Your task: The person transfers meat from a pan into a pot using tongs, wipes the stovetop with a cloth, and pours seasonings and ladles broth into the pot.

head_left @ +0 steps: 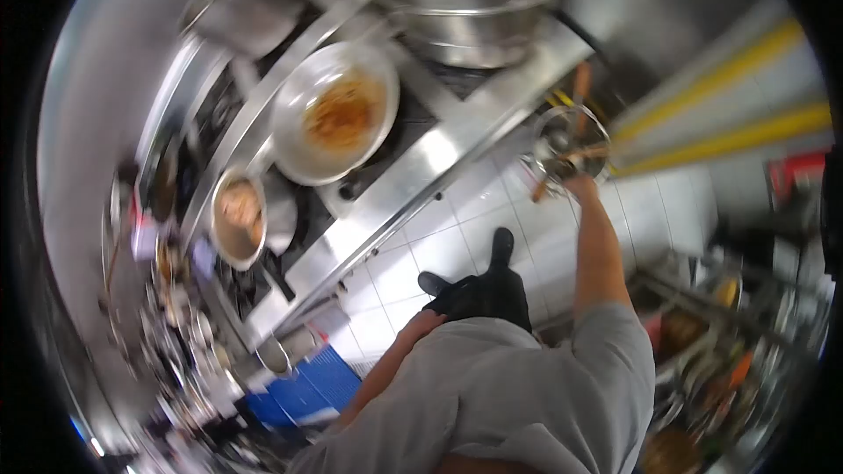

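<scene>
My right hand [580, 184] is stretched forward at the near side of a round metal container [546, 142]. Several utensils with wooden handles [581, 83] stick out of it. Blur hides my fingers there, so whether they grip a handle or the rim is unclear. Down by the dark trousers, my left hand [426, 322] lies against my thigh with nothing visible in it. On the stove to the left sits a wide pan [290, 136] with orange-brown food in it. Beside that pan is a smaller white bowl-like pan [230, 241] with pale pieces inside.
A large lidded steamer pot [474, 31] stands at the back of the steel stove [439, 154], with another pot [250, 13] to its left. Yellow-striped pipes or rails [720, 136] run along the right. A rack with utensils [702, 369] is at lower right; a blue crate [307, 386] is at lower left.
</scene>
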A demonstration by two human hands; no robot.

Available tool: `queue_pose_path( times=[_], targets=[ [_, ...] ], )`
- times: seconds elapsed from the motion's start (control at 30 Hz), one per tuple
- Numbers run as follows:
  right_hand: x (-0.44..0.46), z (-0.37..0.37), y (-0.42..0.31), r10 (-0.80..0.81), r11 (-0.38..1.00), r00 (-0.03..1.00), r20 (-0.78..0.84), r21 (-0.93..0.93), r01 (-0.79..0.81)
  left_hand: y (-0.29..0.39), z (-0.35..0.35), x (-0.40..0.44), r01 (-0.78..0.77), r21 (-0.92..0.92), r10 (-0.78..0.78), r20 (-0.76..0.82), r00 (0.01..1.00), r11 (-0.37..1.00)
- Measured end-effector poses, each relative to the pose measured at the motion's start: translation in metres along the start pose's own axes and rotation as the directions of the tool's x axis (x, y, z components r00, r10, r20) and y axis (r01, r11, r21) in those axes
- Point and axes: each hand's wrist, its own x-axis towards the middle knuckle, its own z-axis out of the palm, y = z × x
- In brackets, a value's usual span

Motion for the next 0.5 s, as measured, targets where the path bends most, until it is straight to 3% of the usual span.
queue_pose_path(
  times=[0.03, 0.07, 0.1, 0.13, 0.17, 0.2, 0.23, 0.27, 0.3, 0.33, 0.4, 0.43, 0.47, 0.5],
  targets=[
    [0.002, 0.0, 0.004, -0.116, 0.992, 0.993, -0.024, 0.047, 0.117, -0.003, 0.007, 0.008, -0.048, 0.099, 0.041, 0.072, 0.997, 0.994],
    [0.003, -0.001, 0.007, -0.229, 0.969, 0.972, -0.047, 0.087, 0.232, 0.004, 0.005, 0.005, -0.007, 0.035, 0.007, 0.013, 1.0, 0.999],
    [0.002, -0.006, 0.007, -0.21, 0.971, 0.978, 0.001, 0.113, 0.209, 0.018, -0.006, -0.003, 0.138, -0.225, -0.129, 0.052, 0.99, 0.965],
    [-0.004, -0.011, 0.001, -0.116, 0.987, 0.992, 0.055, 0.121, 0.109, 0.025, -0.009, -0.01, 0.264, -0.456, -0.229, 0.131, 0.965, 0.85],
    [-0.013, -0.018, -0.006, 0.046, 0.994, 0.995, 0.085, 0.098, -0.054, 0.022, -0.001, -0.012, 0.265, -0.498, -0.244, 0.109, 0.964, 0.826],
    [-0.026, -0.026, -0.019, 0.184, 0.981, 0.981, 0.062, 0.045, -0.187, 0.014, 0.005, -0.008, 0.097, -0.453, -0.08, 0.056, 0.995, 0.886],
    [-0.034, -0.028, -0.031, 0.204, 0.965, 0.96, -0.19, -0.125, -0.23, 0.003, 0.01, -0.003, -0.081, -0.386, 0.093, 0.011, 0.996, 0.919],
    [-0.053, -0.041, -0.052, 0.158, 0.968, 0.939, -0.304, -0.138, -0.207, -0.01, 0.019, 0.003, -0.093, -0.395, 0.094, -0.016, 0.995, 0.914],
    [-0.065, -0.042, -0.063, -0.021, 0.989, 0.879, -0.476, -0.14, -0.053, -0.024, 0.036, 0.012, -0.027, -0.472, -0.001, -0.06, 0.998, 0.881],
    [-0.067, -0.04, -0.072, -0.06, 0.996, 0.889, -0.455, 0.035, 0.085, -0.035, 0.045, 0.019, 0.029, -0.547, -0.095, -0.093, 0.991, 0.837],
    [-0.095, -0.034, -0.109, -0.17, 0.891, 0.847, -0.503, 0.29, 0.351, -0.055, 0.053, 0.027, -0.012, -0.581, -0.063, -0.108, 0.992, 0.814],
    [-0.088, -0.009, -0.117, -0.205, 0.815, 0.897, -0.392, 0.439, 0.378, -0.061, 0.056, 0.027, -0.028, -0.61, -0.043, -0.101, 0.994, 0.792],
    [-0.121, -0.01, -0.152, -0.338, 0.562, 0.935, -0.108, 0.773, 0.293, -0.06, 0.046, 0.016, -0.046, -0.61, -0.029, -0.113, 0.993, 0.791],
    [-0.182, -0.019, -0.205, -0.393, 0.59, 0.919, -0.029, 0.758, 0.276, -0.046, 0.021, -0.011, -0.012, -0.576, -0.076, -0.129, 0.989, 0.817]
  ],
)
